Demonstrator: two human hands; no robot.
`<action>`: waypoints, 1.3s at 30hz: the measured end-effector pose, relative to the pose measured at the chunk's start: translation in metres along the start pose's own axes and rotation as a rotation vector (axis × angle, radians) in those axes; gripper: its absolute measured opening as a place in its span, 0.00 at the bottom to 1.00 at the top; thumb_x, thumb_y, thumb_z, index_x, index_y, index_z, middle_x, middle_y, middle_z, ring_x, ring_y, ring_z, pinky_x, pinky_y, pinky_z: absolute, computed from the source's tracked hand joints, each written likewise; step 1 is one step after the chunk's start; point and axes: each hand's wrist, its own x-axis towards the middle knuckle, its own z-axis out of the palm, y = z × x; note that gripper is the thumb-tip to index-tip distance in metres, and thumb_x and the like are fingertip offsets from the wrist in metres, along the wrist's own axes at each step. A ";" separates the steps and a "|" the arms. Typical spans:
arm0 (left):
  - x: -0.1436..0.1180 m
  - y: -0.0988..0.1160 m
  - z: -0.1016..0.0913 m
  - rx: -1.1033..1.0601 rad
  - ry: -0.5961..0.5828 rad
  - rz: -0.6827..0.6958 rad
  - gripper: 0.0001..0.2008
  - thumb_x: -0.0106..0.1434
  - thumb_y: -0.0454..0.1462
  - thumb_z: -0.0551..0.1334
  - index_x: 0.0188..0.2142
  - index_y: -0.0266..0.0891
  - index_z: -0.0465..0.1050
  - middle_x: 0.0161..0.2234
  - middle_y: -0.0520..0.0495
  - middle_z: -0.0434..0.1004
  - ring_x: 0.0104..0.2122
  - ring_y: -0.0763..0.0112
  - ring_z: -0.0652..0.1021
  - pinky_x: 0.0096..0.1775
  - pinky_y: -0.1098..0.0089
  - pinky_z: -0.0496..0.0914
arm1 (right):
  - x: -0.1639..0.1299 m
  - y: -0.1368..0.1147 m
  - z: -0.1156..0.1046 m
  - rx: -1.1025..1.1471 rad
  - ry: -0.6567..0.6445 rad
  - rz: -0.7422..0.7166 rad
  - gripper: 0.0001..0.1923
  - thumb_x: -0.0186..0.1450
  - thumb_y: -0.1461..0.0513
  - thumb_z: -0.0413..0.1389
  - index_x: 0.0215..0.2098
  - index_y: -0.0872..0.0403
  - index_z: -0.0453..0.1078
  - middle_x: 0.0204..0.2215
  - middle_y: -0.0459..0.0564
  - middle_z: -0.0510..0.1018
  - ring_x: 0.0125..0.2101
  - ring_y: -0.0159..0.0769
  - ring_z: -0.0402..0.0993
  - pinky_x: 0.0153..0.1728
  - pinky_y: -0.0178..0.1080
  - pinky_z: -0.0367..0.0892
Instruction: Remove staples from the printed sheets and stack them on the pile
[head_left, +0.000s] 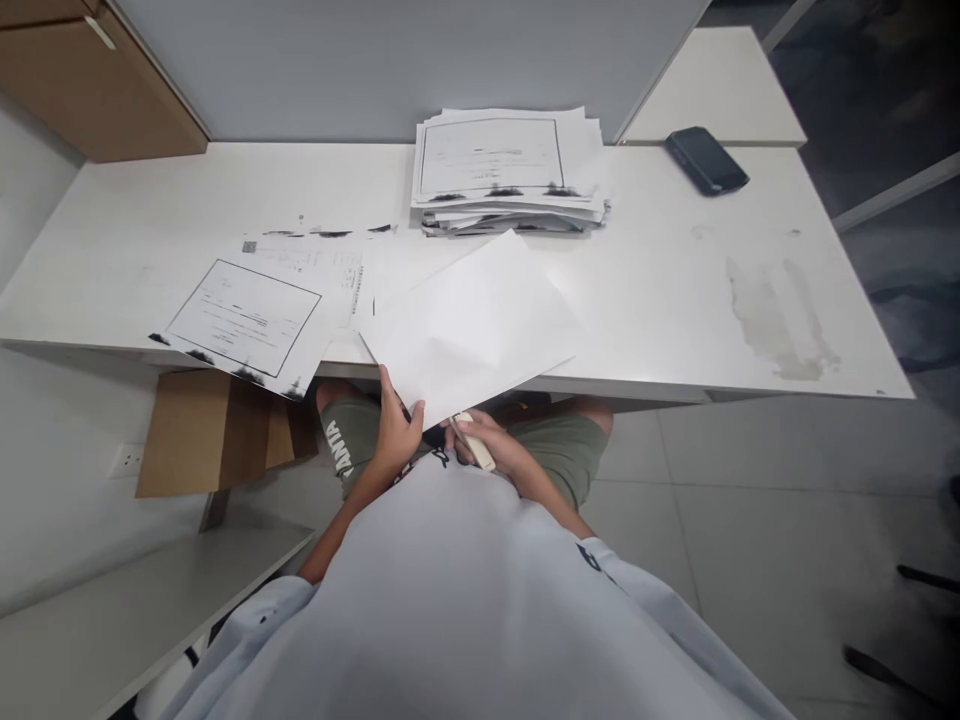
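Blank white sheets of paper (480, 310) lie at an angle over the table's front edge, their near corner reaching towards my body. My left hand (397, 435) is closed on the left near edge of these sheets, with the thumb on top. In my right hand (502, 440) is a small cream-coloured stapler (478, 450), held at the near corner of the sheets. Whether its jaws touch the paper I cannot tell. To the left, printed sheets (247, 315) with a black frame overlap and stick out past the table's edge.
A thick stack of printed sheets (495, 155) stands at the back against the grey partition (412, 70). A dark phone-like device (706, 160) lies at the back right of the white table (645, 290). Cardboard boxes stand at the upper left (97, 90) and under the table (202, 430).
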 end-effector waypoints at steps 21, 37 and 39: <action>0.001 0.010 0.008 0.001 -0.473 -0.032 0.44 0.62 0.51 0.64 0.70 0.43 0.45 0.72 0.44 0.42 0.70 0.56 0.49 0.69 0.59 0.46 | -0.006 0.015 -0.003 0.018 0.205 -0.020 0.27 0.54 0.40 0.63 0.22 0.56 0.71 0.10 0.44 0.67 0.12 0.28 0.61 0.15 0.33 0.56; 0.006 0.018 0.008 0.069 -0.570 -0.058 0.29 0.69 0.51 0.53 0.65 0.43 0.61 0.66 0.47 0.60 0.66 0.58 0.61 0.67 0.56 0.54 | -0.010 0.018 0.010 -0.084 0.245 -0.024 0.27 0.55 0.40 0.61 0.23 0.54 0.67 0.11 0.44 0.69 0.13 0.28 0.60 0.15 0.33 0.54; 0.010 0.018 0.008 0.109 -0.573 -0.042 0.31 0.69 0.52 0.53 0.64 0.39 0.63 0.63 0.44 0.67 0.62 0.57 0.68 0.64 0.55 0.60 | -0.011 0.019 0.009 -0.088 0.246 -0.036 0.26 0.55 0.41 0.62 0.23 0.54 0.67 0.11 0.44 0.69 0.12 0.28 0.59 0.14 0.33 0.53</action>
